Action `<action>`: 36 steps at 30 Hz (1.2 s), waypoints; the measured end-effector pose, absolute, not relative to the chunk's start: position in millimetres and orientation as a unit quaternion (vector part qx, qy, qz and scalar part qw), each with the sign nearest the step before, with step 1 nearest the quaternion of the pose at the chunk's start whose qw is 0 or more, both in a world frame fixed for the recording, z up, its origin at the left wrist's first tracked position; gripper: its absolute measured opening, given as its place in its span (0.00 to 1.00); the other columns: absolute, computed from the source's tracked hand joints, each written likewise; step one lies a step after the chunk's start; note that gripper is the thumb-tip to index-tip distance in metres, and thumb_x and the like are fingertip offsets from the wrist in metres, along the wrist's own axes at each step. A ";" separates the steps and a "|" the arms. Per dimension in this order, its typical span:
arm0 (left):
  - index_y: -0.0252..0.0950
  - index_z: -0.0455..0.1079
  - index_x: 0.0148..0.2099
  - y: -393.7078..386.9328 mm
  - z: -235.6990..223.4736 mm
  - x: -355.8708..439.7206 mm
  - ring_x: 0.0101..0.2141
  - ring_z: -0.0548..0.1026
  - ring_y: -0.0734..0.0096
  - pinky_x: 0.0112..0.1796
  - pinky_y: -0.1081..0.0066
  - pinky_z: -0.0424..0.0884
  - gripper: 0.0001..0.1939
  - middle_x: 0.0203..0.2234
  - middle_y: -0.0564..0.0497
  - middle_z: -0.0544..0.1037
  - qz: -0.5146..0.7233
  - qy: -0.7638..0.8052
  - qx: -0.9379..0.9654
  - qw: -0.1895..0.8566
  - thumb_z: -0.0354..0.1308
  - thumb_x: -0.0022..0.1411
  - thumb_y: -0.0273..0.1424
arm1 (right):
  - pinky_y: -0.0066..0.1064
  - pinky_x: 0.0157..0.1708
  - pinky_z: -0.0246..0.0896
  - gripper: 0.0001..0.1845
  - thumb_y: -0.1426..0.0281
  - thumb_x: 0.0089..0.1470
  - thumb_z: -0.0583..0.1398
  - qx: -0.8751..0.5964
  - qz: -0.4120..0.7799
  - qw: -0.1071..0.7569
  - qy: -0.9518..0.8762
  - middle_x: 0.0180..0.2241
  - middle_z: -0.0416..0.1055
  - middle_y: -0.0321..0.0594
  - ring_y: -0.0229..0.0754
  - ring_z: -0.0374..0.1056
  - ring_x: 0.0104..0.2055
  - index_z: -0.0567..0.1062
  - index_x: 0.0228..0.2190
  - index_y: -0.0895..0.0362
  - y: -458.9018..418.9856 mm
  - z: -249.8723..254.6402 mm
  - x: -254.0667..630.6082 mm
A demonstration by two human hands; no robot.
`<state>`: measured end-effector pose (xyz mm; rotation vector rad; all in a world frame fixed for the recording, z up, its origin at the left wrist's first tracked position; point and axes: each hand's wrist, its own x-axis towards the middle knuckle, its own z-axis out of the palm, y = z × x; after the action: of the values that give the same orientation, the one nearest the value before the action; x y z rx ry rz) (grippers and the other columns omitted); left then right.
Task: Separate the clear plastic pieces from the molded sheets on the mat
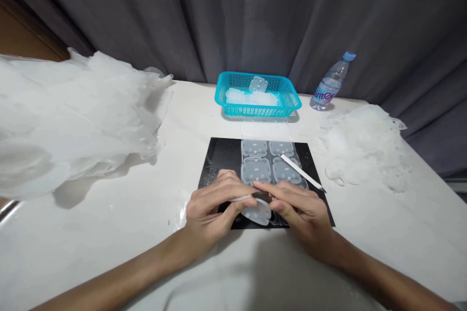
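Observation:
My left hand [219,201] is closed on a translucent white plastic piece [257,213] with rounded corners and small holes, its thumb lying on top. My right hand [301,206] pinches the same piece at its right edge, its fingertips almost meeting the left ones. A small dark patch shows between the two hands; what it is I cannot make out. Beneath them lies a black mat [224,155], bearing a sheet of several rounded-square translucent pieces [256,170]. Across the sheet's right side rests a slim white pen-like tool [301,171] with a dark tip.
Behind the mat stands a turquoise basket [258,110] holding several translucent pieces. A water bottle [330,85] is to its right. Large translucent plastic sheets [76,116] are heaped at the left, and a pile of clear scraps [368,148] lies at the right. A grey curtain hangs behind.

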<state>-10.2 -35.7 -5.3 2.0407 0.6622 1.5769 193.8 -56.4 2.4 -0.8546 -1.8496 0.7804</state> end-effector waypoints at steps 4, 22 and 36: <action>0.36 0.79 0.41 -35.9 -3.4 -9.6 0.27 0.77 0.71 0.34 0.67 0.72 0.05 0.28 0.50 0.84 0.574 0.241 0.745 0.237 0.62 0.72 0.26 | 0.29 0.36 0.71 0.19 0.65 0.72 0.56 -0.347 0.324 0.466 -0.747 0.30 0.77 0.38 0.37 0.70 0.31 0.79 0.58 0.53 -57.2 1.0 194.3; 0.37 0.79 0.46 -34.4 -3.2 -17.7 0.29 0.77 0.69 0.36 0.64 0.69 0.05 0.33 0.49 0.86 0.545 0.245 0.771 0.220 0.63 0.70 0.24 | 0.32 0.37 0.72 0.18 0.65 0.71 0.58 -0.368 0.354 0.464 -0.724 0.28 0.77 0.37 0.39 0.72 0.32 0.80 0.57 0.51 -47.9 1.1 214.0; 0.32 0.76 0.55 -23.4 10.8 -37.5 0.34 0.78 0.71 0.41 0.66 0.69 0.13 0.34 0.48 0.83 0.402 0.199 0.873 0.191 0.62 0.70 0.20 | 0.26 0.40 0.68 0.17 0.69 0.70 0.60 -0.341 0.378 0.330 -0.795 0.34 0.79 0.35 0.35 0.71 0.34 0.80 0.56 0.53 -36.7 22.7 245.2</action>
<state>-37.5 -23.4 10.8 2.4537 0.5584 1.1284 245.2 -36.7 22.7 -0.8909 -2.0784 0.9886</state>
